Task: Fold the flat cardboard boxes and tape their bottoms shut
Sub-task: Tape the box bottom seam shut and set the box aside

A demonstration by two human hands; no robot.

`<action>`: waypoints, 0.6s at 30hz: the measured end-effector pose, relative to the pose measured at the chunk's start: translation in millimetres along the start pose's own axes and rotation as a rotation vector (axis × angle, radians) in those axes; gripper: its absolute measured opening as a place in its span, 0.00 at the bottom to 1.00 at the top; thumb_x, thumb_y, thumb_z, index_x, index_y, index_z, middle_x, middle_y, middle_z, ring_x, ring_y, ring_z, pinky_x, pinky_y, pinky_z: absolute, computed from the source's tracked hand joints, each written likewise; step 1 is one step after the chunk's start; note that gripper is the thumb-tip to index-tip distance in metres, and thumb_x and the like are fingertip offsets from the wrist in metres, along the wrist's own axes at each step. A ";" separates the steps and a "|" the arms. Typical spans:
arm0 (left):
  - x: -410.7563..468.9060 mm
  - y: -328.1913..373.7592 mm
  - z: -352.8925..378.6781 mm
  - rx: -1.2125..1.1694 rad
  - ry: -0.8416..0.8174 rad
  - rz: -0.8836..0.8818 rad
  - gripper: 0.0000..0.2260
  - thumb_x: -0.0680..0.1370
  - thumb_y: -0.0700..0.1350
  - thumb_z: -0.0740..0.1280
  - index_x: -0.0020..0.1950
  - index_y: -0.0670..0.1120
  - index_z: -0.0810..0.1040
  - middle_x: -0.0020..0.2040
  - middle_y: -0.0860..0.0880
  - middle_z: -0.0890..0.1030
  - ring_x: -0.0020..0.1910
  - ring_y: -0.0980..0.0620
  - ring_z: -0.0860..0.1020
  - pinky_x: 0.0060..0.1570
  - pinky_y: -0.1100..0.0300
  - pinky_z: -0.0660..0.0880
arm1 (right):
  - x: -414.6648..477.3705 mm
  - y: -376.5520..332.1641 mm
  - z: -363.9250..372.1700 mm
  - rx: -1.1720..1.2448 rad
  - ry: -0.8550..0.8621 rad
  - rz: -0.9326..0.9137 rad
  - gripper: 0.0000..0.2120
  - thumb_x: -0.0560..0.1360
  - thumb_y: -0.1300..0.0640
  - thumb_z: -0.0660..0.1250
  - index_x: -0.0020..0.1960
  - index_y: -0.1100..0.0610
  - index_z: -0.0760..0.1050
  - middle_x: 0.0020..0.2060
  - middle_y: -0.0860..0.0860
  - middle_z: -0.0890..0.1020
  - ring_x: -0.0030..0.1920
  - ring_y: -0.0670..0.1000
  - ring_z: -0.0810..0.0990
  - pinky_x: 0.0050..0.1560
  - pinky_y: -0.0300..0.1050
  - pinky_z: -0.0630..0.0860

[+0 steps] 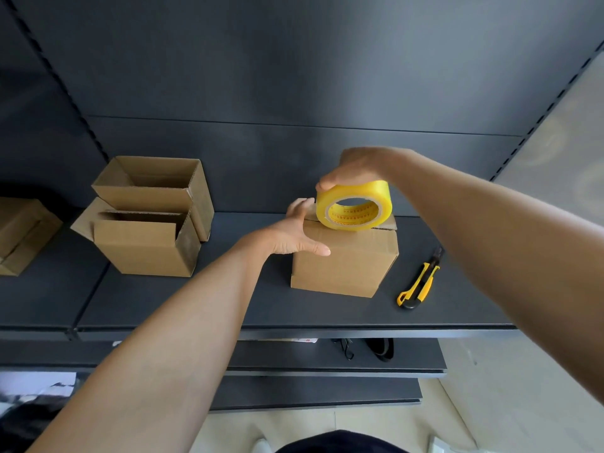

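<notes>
A small folded cardboard box (343, 269) stands on the dark shelf (228, 308), its closed flaps facing up. A yellow tape roll (354, 204) rests on edge on the box's top. My right hand (356, 168) grips the roll from above. My left hand (294, 233) presses on the box's top left edge with straight fingers, thumb lying along the front face.
Two folded boxes with open tops stand at the left, one (147, 246) in front of the other (157, 188). Another box (23, 233) lies at the far left edge. A yellow utility knife (420, 282) lies right of the box. Lower shelves (327, 358) sit below.
</notes>
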State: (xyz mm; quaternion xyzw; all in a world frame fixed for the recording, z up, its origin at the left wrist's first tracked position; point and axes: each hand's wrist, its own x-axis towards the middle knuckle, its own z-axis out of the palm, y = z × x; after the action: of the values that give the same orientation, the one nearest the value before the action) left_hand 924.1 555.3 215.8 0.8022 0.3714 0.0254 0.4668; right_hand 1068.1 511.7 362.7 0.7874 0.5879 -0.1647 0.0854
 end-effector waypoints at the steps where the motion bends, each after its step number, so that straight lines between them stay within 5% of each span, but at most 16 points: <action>1: 0.0 0.4 0.0 0.006 -0.001 0.002 0.52 0.61 0.58 0.77 0.76 0.57 0.49 0.73 0.64 0.46 0.74 0.54 0.55 0.71 0.52 0.59 | 0.0 3.8 0.4 -0.001 0.002 0.004 0.21 0.69 0.32 0.64 0.37 0.50 0.70 0.37 0.48 0.75 0.40 0.52 0.76 0.49 0.50 0.74; 7: -4.4 4.9 -4.5 0.157 0.000 -0.020 0.51 0.68 0.54 0.76 0.78 0.54 0.43 0.75 0.62 0.41 0.74 0.52 0.56 0.65 0.57 0.61 | -3.4 3.0 5.6 -0.063 0.071 -0.005 0.26 0.66 0.27 0.64 0.36 0.51 0.69 0.37 0.49 0.75 0.45 0.55 0.77 0.45 0.48 0.74; 10: -6.6 4.9 -5.6 0.180 0.009 -0.038 0.51 0.69 0.53 0.75 0.78 0.54 0.41 0.74 0.62 0.40 0.75 0.53 0.56 0.64 0.59 0.61 | -11.4 15.2 2.8 -0.188 0.068 0.043 0.27 0.65 0.28 0.66 0.45 0.53 0.72 0.45 0.50 0.75 0.47 0.56 0.76 0.41 0.46 0.70; 14: -7.1 9.8 -5.0 0.199 -0.015 -0.031 0.50 0.70 0.53 0.74 0.78 0.54 0.40 0.74 0.62 0.40 0.75 0.53 0.55 0.62 0.60 0.60 | -13.6 41.7 2.6 -0.173 0.019 0.105 0.35 0.63 0.22 0.60 0.50 0.52 0.69 0.50 0.51 0.74 0.52 0.57 0.74 0.49 0.50 0.72; 18: -5.4 13.5 -4.8 0.201 -0.019 -0.039 0.50 0.70 0.52 0.75 0.78 0.54 0.41 0.74 0.62 0.40 0.75 0.52 0.55 0.62 0.59 0.61 | -16.7 63.7 -6.9 -0.063 -0.013 0.138 0.33 0.59 0.21 0.60 0.40 0.52 0.70 0.47 0.51 0.76 0.52 0.58 0.76 0.59 0.57 0.73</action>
State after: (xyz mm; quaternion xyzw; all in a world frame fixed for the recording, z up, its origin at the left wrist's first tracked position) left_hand 926.0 551.5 230.6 0.8379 0.3830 -0.0287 0.3879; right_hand 1125.7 480.3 371.3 0.8219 0.5365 -0.1449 0.1251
